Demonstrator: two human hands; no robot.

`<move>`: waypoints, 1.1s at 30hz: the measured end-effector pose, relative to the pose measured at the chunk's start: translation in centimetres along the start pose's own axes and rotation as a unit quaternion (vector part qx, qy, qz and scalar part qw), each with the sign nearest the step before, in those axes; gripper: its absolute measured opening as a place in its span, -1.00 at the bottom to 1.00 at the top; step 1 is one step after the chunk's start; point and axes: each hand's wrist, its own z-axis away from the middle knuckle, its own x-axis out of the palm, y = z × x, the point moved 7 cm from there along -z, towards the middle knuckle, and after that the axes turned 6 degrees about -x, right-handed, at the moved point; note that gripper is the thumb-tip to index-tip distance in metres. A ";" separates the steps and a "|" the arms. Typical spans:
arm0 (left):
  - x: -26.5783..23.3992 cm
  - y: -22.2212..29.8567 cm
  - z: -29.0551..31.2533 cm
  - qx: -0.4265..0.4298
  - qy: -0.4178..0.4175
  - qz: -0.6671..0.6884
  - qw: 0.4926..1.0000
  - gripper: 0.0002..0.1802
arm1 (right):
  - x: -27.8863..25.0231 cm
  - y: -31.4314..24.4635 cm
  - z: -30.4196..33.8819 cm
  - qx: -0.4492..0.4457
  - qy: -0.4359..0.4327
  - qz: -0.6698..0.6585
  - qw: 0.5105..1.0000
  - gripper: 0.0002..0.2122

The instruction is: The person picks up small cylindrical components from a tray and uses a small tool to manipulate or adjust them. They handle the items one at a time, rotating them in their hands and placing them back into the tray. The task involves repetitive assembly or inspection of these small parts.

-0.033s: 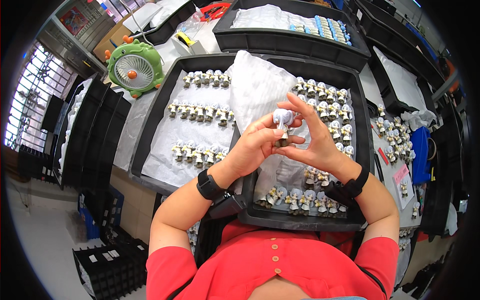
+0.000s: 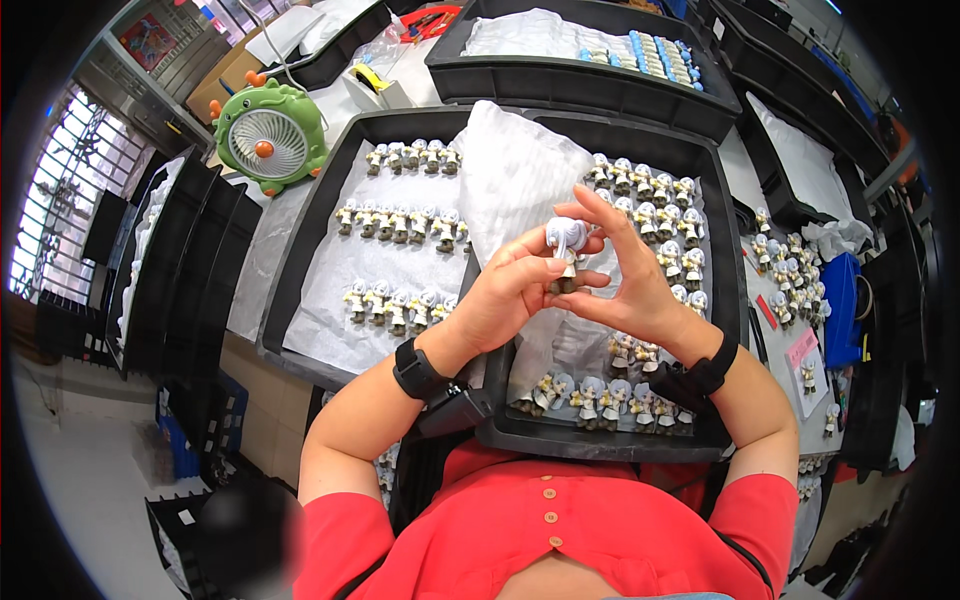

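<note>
A small figurine (image 2: 567, 238) with pale lilac-grey hair, a white outfit and a dark base is held upright between my two hands. My left hand (image 2: 506, 292) pinches its body between thumb and fingers. Around its other side curls my right hand (image 2: 642, 284), with the thumb by the base and the index finger raised beside the head. Beneath them are two black trays. The left tray (image 2: 286, 262) holds rows of similar figurines (image 2: 398, 222) on white sheeting. More figurines (image 2: 612, 402) fill rows in the right tray (image 2: 733, 300), and a white foam sheet (image 2: 515, 170) is folded between the trays.
A green fan (image 2: 266, 140) and a tape dispenser (image 2: 378, 88) stand at the far left. Behind lies a black tray (image 2: 590, 88) with blue-and-white pieces. On the right are loose figurines (image 2: 792, 272), a blue bin (image 2: 846, 310) and a pink-and-white paper (image 2: 806, 362).
My hands and the figurine have not visibly moved. A dark blurred patch now covers part of the black crates at the lower left.
</note>
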 end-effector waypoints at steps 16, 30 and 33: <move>0.2 0.4 0.1 0.006 -0.020 0.006 1.000 -0.38 | 0.0 -0.1 0.0 -0.005 0.001 0.018 1.000 -0.13; -0.3 0.1 -0.2 0.006 -0.015 0.023 1.000 -0.44 | -0.1 -0.4 -0.1 -0.032 0.017 0.035 0.999 -0.14; -0.3 0.3 0.1 0.022 -0.007 0.008 1.000 -0.44 | -0.2 -0.4 0.0 -0.039 0.022 0.066 0.997 -0.16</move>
